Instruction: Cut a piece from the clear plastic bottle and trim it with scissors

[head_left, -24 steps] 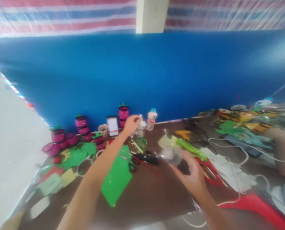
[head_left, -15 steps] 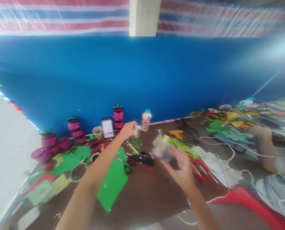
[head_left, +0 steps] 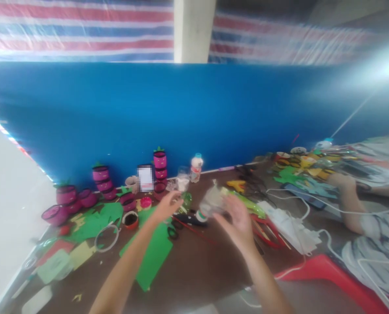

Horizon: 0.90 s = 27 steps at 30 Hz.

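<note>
The left hand point(head_left: 168, 206) is held out over the middle of the worktop point(head_left: 194, 270), its fingers half curled and its grip apart, with the thumb parted from the fingertips. Just beyond it, a clear cup point(head_left: 182, 181) with something white inside is stood near the blue panel point(head_left: 194, 104), beside a bottle point(head_left: 196, 168) topped with a light blue cap. The right hand point(head_left: 236, 220) is spread at the right side of a clear plastic container point(head_left: 212, 199), which is tilted between the two hands; its thumb and fingers are set apart, but whether the grip is clamped on the container cannot be told through the blur. Below the container, a black tool point(head_left: 189, 219) is laid near the scissors point(head_left: 172, 231), whose handles are rested by a green sheet point(head_left: 157, 257). On the left, stacks of magenta rings point(head_left: 104, 181) are lined up along the panel, and a phone point(head_left: 145, 178) is propped upright between a paper cup point(head_left: 131, 183) and another magenta stack point(head_left: 160, 168). At the far right, a co-worker's arm point(head_left: 349, 205) is extended over the worktop
</note>
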Motion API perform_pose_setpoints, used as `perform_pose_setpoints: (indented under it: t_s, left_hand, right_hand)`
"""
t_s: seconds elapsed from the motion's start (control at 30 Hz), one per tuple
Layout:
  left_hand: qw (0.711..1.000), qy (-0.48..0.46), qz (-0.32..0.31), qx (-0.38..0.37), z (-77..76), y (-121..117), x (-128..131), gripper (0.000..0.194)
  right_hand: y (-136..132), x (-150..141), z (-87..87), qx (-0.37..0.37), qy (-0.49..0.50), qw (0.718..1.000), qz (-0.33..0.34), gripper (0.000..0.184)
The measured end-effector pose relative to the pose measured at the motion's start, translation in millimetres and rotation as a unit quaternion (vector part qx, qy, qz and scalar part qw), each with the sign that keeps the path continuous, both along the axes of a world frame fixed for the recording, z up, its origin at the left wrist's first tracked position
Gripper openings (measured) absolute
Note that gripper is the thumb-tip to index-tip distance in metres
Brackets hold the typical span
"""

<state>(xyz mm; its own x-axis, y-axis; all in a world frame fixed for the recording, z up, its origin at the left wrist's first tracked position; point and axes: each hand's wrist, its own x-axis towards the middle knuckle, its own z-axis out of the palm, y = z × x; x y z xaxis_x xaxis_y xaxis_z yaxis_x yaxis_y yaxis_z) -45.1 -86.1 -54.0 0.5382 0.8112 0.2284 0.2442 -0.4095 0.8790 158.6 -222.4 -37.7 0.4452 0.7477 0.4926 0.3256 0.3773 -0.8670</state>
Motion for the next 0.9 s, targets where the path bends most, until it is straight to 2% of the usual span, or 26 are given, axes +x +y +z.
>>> perform_pose_setpoints:
  t_s: [0.07,0.13,0.23,0.33,0.5,0.63,0.8,0.9]
  left_hand:
    - [0.997,-0.016,-0.017,-0.067,-15.9,-17,-12,0.036]
    - [0.994,-0.022,-0.027,-0.1,-28.2,-33,-22,0.042]
    - [0.987,-0.067,-0.047,-0.136,-33.6,-54,-28,0.049]
    - [0.986,-0.107,-0.041,-0.123,-25.0,-71,-27,0.045]
    - [0.99,-0.106,0.021,-0.09,-6.3,-85,-25,0.037]
    - [0.994,-0.072,0.084,-0.011,-1.4,-89,-26,0.034]
    - [0.985,-0.067,0.133,0.091,0.6,-90,-23,0.041]
    - [0.983,-0.095,0.14,0.073,9.5,-92,-22,0.049]
  right_hand:
    - [7,-3,4.9,-0.01,0.049,0.999,0.016,0.066]
    - [16,-5,7.8,-0.022,0.1,0.994,0.028,0.065]
    - [27,-9,9.7,-0.049,0.174,0.982,0.047,0.064]
    - [32,-14,12.6,-0.06,0.229,0.969,0.069,0.06]
    - [31,-21,20.8,-0.06,0.271,0.958,0.078,0.053]
    - [27,-28,26.2,-0.043,0.278,0.956,0.079,0.055]
    - [17,-41,34.9,-0.008,0.274,0.957,0.095,0.061]
    - [9,-49,40.2,-0.011,0.254,0.96,0.119,0.056]
